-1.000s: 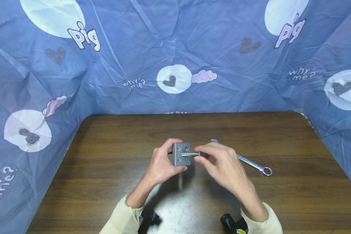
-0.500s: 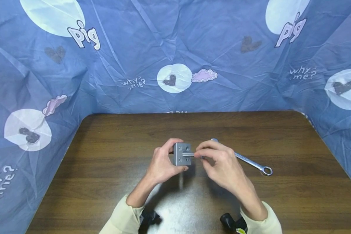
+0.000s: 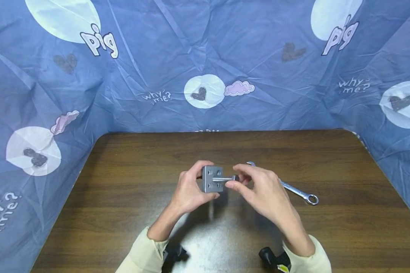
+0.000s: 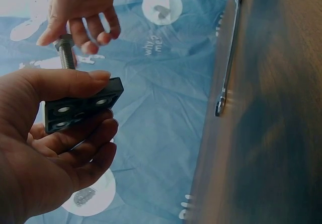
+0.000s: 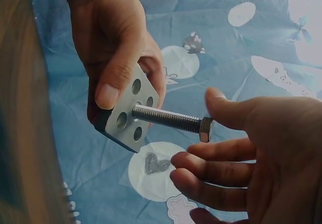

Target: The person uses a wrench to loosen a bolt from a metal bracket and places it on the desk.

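My left hand (image 3: 190, 189) grips a square grey metal block (image 3: 207, 179) by its edges, thumb on one side and fingers on the other. Round holes near the corners show on its face. From the middle of that face a threaded hex bolt (image 5: 168, 118) sticks out towards the right hand. Its hex head (image 5: 205, 129) is at the free end. My right hand (image 3: 264, 191) surrounds the head loosely, its thumb and fingers spread apart. In the right wrist view the thumb is close to the head; whether it touches is hard to tell.
A combination wrench (image 3: 295, 190) lies on the brown wooden table (image 3: 150, 151), partly behind the right hand. A blue printed cloth (image 3: 150, 57) stands round the table's back and sides. Black wrist gear (image 3: 268, 258) hangs below the right sleeve.
The right fingers moved over the bolt head, hiding it half a second ago, then spread apart so that it shows again. The left hand and block stay nearly still.
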The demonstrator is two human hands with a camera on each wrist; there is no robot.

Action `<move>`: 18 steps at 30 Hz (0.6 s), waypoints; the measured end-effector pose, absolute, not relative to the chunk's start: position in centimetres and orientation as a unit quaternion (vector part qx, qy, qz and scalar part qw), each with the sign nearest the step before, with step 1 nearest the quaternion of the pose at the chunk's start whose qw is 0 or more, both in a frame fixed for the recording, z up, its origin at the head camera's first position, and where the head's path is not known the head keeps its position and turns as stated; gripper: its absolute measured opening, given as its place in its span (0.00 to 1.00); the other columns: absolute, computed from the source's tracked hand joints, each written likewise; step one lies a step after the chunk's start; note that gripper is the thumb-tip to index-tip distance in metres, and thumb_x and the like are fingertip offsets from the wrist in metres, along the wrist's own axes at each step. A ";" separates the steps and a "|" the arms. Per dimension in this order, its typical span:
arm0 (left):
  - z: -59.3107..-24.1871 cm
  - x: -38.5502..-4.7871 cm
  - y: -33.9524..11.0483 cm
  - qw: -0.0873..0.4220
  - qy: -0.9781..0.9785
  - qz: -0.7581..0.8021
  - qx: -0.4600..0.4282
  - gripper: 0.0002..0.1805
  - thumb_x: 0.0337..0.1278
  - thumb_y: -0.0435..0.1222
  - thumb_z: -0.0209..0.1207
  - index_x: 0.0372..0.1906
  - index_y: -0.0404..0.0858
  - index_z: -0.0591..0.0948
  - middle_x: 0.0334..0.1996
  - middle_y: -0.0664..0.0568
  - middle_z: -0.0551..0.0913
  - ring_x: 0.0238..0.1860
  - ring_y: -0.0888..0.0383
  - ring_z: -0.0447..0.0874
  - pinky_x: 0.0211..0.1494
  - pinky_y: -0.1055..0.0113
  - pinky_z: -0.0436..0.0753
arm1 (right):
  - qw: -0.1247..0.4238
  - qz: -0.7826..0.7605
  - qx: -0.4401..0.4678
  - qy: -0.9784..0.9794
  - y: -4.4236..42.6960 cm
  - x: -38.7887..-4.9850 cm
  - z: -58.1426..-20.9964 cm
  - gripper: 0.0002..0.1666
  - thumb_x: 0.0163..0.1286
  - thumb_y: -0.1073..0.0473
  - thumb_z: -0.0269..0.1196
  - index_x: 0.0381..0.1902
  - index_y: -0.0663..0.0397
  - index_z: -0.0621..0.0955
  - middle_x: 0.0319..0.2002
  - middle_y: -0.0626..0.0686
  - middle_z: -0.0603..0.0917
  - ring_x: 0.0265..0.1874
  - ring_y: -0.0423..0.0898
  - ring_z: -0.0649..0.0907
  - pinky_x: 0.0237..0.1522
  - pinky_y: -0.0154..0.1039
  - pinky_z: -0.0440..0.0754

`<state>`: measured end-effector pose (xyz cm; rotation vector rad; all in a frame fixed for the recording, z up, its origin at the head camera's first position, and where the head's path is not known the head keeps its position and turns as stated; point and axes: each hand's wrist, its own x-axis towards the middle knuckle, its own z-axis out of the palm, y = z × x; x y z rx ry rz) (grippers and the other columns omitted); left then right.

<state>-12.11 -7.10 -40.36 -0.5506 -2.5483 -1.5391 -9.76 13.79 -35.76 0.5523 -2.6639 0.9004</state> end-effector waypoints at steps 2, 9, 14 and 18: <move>-40.4 -12.1 -7.1 0.056 -0.841 -0.507 -0.181 0.41 0.23 0.26 0.79 0.55 0.38 0.77 0.36 0.44 0.91 0.40 0.49 0.91 0.48 0.47 0.84 | 0.127 0.304 0.178 -0.927 13.7 -9.7 -35.7 0.16 0.62 0.47 0.71 0.41 0.50 0.88 0.27 0.44 0.87 0.25 0.35 0.80 0.28 0.33 0.75; -40.3 -12.1 -7.1 0.051 -0.842 -0.506 -0.181 0.41 0.24 0.25 0.79 0.56 0.38 0.77 0.38 0.43 0.91 0.41 0.47 0.91 0.49 0.45 0.83 | 0.145 0.299 0.202 -0.921 13.6 -9.6 -35.8 0.11 0.63 0.50 0.70 0.36 0.51 0.89 0.24 0.44 0.87 0.21 0.33 0.76 0.25 0.31 0.73; -40.2 -12.1 -7.1 0.053 -0.844 -0.503 -0.180 0.41 0.23 0.26 0.79 0.55 0.38 0.77 0.38 0.44 0.91 0.40 0.49 0.91 0.49 0.52 0.84 | 0.180 0.318 0.251 -0.896 13.8 -9.7 -36.1 0.12 0.59 0.58 0.73 0.42 0.52 0.89 0.31 0.46 0.90 0.25 0.35 0.81 0.28 0.31 0.76; -40.2 -12.1 -7.1 0.055 -0.843 -0.504 -0.182 0.41 0.23 0.26 0.79 0.55 0.38 0.77 0.38 0.44 0.91 0.40 0.49 0.91 0.48 0.52 0.84 | 0.206 0.338 0.279 -0.875 13.9 -9.8 -36.3 0.15 0.54 0.65 0.74 0.42 0.51 0.89 0.35 0.47 0.90 0.28 0.37 0.84 0.31 0.34 0.80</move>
